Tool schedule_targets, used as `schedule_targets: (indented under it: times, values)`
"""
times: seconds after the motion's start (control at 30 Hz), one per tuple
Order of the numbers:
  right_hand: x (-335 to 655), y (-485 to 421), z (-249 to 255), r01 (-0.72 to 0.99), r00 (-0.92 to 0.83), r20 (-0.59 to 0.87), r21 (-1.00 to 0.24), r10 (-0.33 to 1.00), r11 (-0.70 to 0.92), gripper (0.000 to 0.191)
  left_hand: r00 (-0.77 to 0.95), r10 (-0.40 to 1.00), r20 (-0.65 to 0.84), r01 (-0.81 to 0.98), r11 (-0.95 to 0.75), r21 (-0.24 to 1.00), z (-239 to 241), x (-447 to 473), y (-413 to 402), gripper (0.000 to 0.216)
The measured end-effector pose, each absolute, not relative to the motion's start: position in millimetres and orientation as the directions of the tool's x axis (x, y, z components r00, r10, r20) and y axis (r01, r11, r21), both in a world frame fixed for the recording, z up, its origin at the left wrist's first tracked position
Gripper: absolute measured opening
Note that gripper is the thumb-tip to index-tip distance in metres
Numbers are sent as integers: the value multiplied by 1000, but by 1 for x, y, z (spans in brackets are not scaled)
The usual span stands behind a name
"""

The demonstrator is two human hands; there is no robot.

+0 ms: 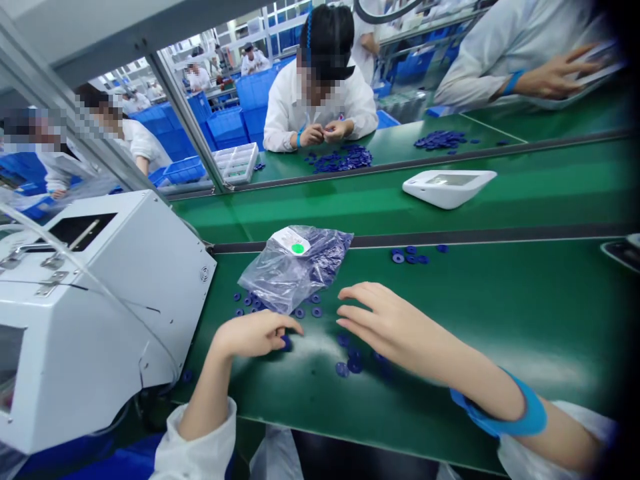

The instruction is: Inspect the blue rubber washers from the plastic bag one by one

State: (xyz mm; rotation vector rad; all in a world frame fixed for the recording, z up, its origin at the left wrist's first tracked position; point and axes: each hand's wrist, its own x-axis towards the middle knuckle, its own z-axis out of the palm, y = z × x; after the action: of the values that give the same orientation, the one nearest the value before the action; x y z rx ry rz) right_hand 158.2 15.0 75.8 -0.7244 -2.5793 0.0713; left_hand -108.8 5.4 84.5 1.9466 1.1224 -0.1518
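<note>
Low over the green bench my left hand [253, 334] pinches a small dark-blue ring-shaped disc [285, 343] between thumb and fingers. My right hand [373, 313] hovers to its right, fingers stretched out and apart, with nothing visible in them. Below its fingertips lie several loose blue discs [354, 364]. Just beyond both hands rests a clear plastic bag [280, 277] full of the same discs, with a white label and green dot on top. More discs [317, 311] are scattered along the bag's near edge.
A white machine [125, 287] with cables borders the left side. Further discs [411, 258] lie at the back right, near a dark rail. A white device with a display [449, 187] sits beyond it. Across the bench, a co-worker [320, 100] handles small parts beside a blue pile [345, 159].
</note>
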Motion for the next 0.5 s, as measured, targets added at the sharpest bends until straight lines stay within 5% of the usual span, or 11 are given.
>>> schedule_targets:
  times: [0.17, 0.5]
  values:
    - [167, 23, 48, 489, -710, 449, -241, 543, 838, 21, 375, 883, -283, 769, -126, 626, 57, -122, -2, 43]
    - [211, 52, -7, 559, -539, 628, -232, 562, 796, 10, 112, 994, -7, 854, -93, 512, 33, -148, 30, 38]
